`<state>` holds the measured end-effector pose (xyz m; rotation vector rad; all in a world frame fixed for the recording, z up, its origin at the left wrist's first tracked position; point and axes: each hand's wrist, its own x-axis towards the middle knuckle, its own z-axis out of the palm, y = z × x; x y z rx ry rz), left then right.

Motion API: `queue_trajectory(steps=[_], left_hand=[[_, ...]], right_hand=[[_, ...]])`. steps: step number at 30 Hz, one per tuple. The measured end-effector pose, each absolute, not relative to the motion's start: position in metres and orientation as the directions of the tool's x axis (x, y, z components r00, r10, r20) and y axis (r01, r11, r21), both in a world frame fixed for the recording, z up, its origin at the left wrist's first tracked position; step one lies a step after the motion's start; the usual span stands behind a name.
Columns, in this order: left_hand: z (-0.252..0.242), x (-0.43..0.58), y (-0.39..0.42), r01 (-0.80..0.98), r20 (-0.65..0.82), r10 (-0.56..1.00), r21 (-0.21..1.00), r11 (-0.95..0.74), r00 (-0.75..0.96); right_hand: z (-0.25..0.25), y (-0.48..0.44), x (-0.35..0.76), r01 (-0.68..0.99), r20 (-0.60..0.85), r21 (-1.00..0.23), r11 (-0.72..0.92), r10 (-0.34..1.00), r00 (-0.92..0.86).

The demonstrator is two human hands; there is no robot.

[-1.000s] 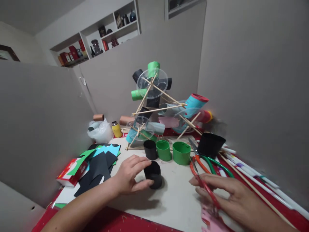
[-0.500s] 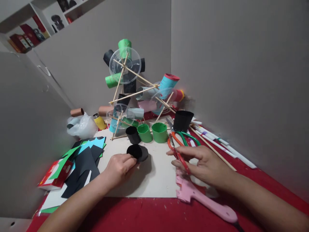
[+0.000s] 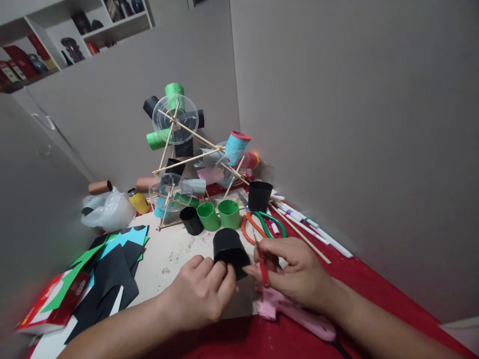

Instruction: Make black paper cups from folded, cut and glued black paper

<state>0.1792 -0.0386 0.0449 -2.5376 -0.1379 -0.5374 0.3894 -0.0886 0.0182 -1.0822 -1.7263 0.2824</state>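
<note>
My left hand (image 3: 202, 289) is closed on the rim of a short black paper-covered tube (image 3: 227, 243), tilted with its open end toward me. My right hand (image 3: 295, 267) grips small red-handled scissors (image 3: 264, 267), blades pointing up. Its fingertips are at the right edge of the tube; whether they touch it is hard to tell. Behind the tube stand a black cup (image 3: 191, 221) and two green cups (image 3: 208, 216). Below my right hand lies a pink glue gun (image 3: 295, 315).
A stick-and-plastic-disc wheel model (image 3: 174, 119) with coloured tubes stands at the back. Orange- and green-handled scissors (image 3: 266, 224) lie near another black cup (image 3: 259, 195). Cut paper (image 3: 116, 264) and a red box (image 3: 60, 304) are at left; sticks and white rods (image 3: 318, 232) at right.
My left hand has lifted the black tube and turned its opening toward me. My right hand has brought the red-handled scissors closer to it. The view has shifted to the right.
</note>
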Motion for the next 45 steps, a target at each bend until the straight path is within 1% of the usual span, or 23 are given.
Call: queue_trajectory(steps=[3,6,8,10,12,13,14,15,16,17,18,19,20,21,22,24,26,28,30,33,39,42,45], left_hand=[[0.047,0.189,-0.042,0.204,0.374,0.000,-0.507,-0.838,0.928],[0.049,0.194,-0.043,0.201,0.358,-0.003,-0.533,-0.822,0.934],[0.051,0.192,-0.043,0.178,0.357,-0.026,-0.527,-0.831,0.934],[0.051,0.185,-0.043,0.116,0.398,-0.094,-0.471,-0.874,0.913],[0.049,0.173,-0.043,0.036,0.523,-0.171,-0.361,-0.932,0.835],[0.047,0.166,-0.043,0.007,0.603,-0.167,-0.276,-0.961,0.780],[0.045,0.159,-0.042,0.002,0.680,-0.104,-0.154,-0.988,0.725],[0.042,0.153,-0.040,0.014,0.736,0.021,0.015,-1.000,0.677],[0.039,0.149,-0.039,0.040,0.758,0.197,0.220,-0.975,0.622],[0.036,0.145,-0.036,0.065,0.725,0.396,0.440,-0.896,0.564],[0.032,0.144,-0.034,0.071,0.639,0.580,0.639,-0.766,0.505],[0.028,0.144,-0.031,0.055,0.520,0.722,0.794,-0.606,0.457],[0.024,0.145,-0.028,0.030,0.381,0.817,0.900,-0.435,0.434],[0.019,0.147,-0.026,-0.003,0.249,0.858,0.961,-0.277,0.450],[0.014,0.150,-0.025,-0.035,0.138,0.859,0.990,-0.139,0.492],[0.005,0.156,-0.024,-0.083,-0.014,0.803,0.993,0.079,0.596],[-0.001,0.161,-0.026,-0.124,-0.091,0.744,0.966,0.228,0.662],[-0.005,0.165,-0.030,-0.150,-0.137,0.723,0.936,0.319,0.677],[-0.007,0.166,-0.032,-0.146,-0.171,0.723,0.924,0.354,0.669],[-0.009,0.166,-0.032,-0.103,-0.185,0.737,0.939,0.327,0.650],[-0.012,0.165,-0.027,-0.102,-0.098,0.780,0.974,0.203,0.618],[-0.011,0.165,-0.028,-0.124,-0.117,0.786,0.963,0.239,0.608],[-0.012,0.166,-0.028,-0.166,-0.209,0.779,0.914,0.371,0.592]], right_hand=[[0.014,-0.087,0.386,0.621,0.628,-0.594,0.511,0.777,-0.040],[0.011,-0.085,0.386,0.658,0.591,-0.595,0.461,0.806,-0.030],[0.008,-0.084,0.388,0.676,0.601,-0.576,0.460,0.798,-0.031],[0.007,-0.083,0.390,0.696,0.624,-0.548,0.464,0.781,-0.029],[0.007,-0.083,0.393,0.713,0.639,-0.529,0.460,0.769,-0.022],[0.008,-0.083,0.394,0.719,0.643,-0.524,0.455,0.766,-0.017],[0.009,-0.084,0.394,0.724,0.646,-0.520,0.454,0.763,-0.014],[0.010,-0.085,0.394,0.727,0.651,-0.514,0.455,0.759,-0.015],[0.012,-0.086,0.394,0.733,0.657,-0.504,0.458,0.753,-0.019],[0.013,-0.087,0.394,0.739,0.665,-0.490,0.462,0.746,-0.025],[0.013,-0.088,0.393,0.746,0.672,-0.476,0.465,0.740,-0.032],[0.014,-0.089,0.393,0.754,0.676,-0.462,0.467,0.736,-0.042],[0.014,-0.090,0.392,0.762,0.678,-0.449,0.468,0.734,-0.051],[0.013,-0.091,0.392,0.768,0.678,-0.437,0.469,0.733,-0.062],[0.012,-0.091,0.391,0.772,0.671,-0.428,0.470,0.737,-0.077],[0.010,-0.091,0.389,0.782,0.658,-0.404,0.474,0.745,-0.112],[0.007,-0.091,0.386,0.793,0.649,-0.376,0.480,0.747,-0.144],[0.004,-0.090,0.382,0.804,0.639,-0.353,0.479,0.751,-0.167],[0.002,-0.090,0.379,0.802,0.625,-0.340,0.490,0.756,-0.196],[0.000,-0.090,0.375,0.774,0.614,-0.343,0.532,0.751,-0.243],[-0.001,-0.086,0.370,0.740,0.613,-0.359,0.569,0.742,-0.273],[-0.001,-0.086,0.368,0.722,0.599,-0.382,0.577,0.750,-0.282],[-0.002,-0.089,0.373,0.678,0.592,-0.464,0.570,0.769,-0.241]])
